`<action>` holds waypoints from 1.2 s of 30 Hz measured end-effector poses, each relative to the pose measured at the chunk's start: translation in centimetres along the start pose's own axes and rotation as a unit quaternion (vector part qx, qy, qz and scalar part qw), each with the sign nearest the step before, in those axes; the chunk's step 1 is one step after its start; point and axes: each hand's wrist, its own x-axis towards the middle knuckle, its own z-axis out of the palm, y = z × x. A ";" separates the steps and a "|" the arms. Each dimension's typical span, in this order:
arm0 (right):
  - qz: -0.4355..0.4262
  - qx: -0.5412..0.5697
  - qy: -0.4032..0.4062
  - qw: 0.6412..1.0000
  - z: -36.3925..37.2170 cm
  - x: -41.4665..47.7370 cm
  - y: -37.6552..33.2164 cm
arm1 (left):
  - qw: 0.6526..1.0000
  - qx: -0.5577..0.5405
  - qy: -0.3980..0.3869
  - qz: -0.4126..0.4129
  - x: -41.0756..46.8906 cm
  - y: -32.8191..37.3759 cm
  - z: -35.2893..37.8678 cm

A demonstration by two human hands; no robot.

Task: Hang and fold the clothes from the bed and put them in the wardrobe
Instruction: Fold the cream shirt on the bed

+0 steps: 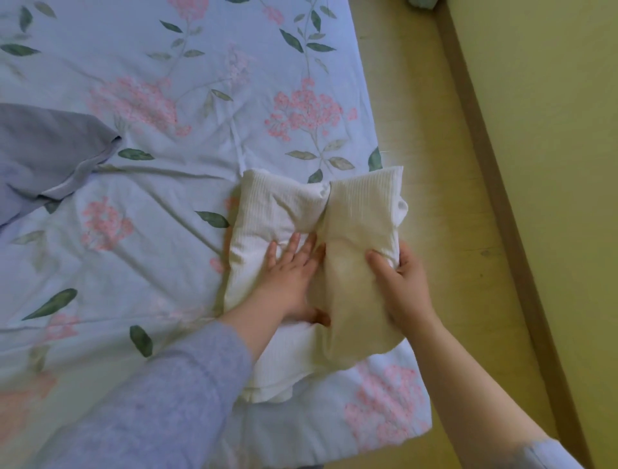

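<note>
lying half-folded, cream ribbed garment [277,214], creased

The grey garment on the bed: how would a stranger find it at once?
Start at the bed with its pale blue flowered cover. At the picture's left edge lies the grey garment, crumpled. Unlike the cream ribbed garment by the bed's right edge, it is smooth, darker and untouched.

A yellowish wood-look floor [418,100] filled the right part of the view, marked with a few small dark specks. A darker brown strip [516,257] ran diagonally along its far edge. Beyond the strip rose a plain yellow-green wall [551,100]. A small grey-green object [421,2], too cropped to identify, sat at the top edge.
</note>
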 end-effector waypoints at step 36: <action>0.206 -0.050 0.035 0.977 -0.2 -0.5 2.6 | 0.729 -0.633 0.046 -0.256 -7.3 -10.5 0.6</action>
